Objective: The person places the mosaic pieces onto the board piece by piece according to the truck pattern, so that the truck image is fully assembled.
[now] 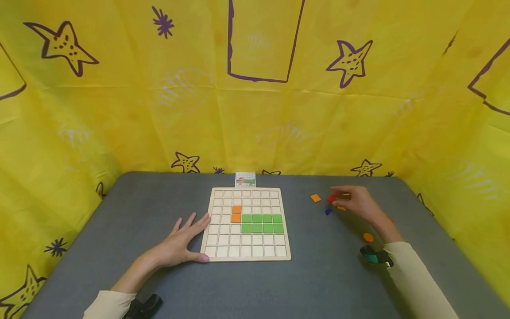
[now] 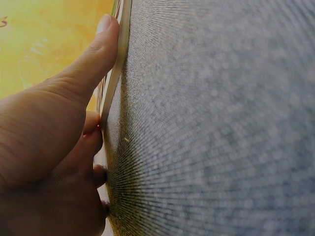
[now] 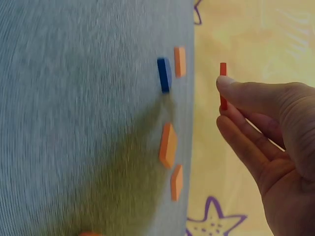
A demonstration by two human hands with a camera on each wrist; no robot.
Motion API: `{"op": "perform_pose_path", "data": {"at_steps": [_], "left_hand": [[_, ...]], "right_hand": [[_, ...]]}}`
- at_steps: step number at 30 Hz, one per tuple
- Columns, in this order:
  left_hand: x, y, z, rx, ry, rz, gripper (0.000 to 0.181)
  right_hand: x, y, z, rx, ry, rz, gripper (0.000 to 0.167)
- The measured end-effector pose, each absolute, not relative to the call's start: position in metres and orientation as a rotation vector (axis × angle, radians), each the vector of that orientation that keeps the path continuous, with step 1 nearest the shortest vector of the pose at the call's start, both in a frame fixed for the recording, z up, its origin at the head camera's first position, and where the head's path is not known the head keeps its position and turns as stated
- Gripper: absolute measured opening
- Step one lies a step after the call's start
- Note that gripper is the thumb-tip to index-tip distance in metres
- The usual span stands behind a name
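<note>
At centre frame, on worktop [image 1: 318,283]: grid board [image 1: 245,251], two orange tiles [image 1: 236,218], eight green tiles [image 1: 256,218] seated; left hand [image 1: 181,241], fingers spread, touching board edge. Centre right: right hand [image 1: 357,202] pinching red piece [image 1: 331,199]; orange pieces [image 1: 315,198], blue piece [image 1: 328,212] apparently left to place.

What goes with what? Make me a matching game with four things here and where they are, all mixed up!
Things:
1. Red tile
2. Green square tiles
3. Picture card
4. Left hand

Places:
A. Just past the far edge of the wooden grid board
B. Pinched in the right hand
C. Touching the board's left edge
D. In two rows of four on the board

Right pairs: 1-B, 2-D, 3-A, 4-C
</note>
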State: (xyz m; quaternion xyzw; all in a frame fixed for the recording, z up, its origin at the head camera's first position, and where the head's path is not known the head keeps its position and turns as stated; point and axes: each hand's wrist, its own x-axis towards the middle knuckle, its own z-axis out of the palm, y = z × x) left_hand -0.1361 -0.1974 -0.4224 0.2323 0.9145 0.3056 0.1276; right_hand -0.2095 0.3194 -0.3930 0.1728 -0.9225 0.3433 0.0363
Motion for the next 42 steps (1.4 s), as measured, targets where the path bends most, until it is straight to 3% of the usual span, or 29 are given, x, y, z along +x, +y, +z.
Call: {"op": "perform_pose_path", "data": {"at_steps": [42], "left_hand": [[-0.138,-0.199,-0.426,0.660,2.671,0.864,0.111]], "right_hand": [[-0.225,0.217,-0.403,0.753,-2.760,1.209,0.040]]}}
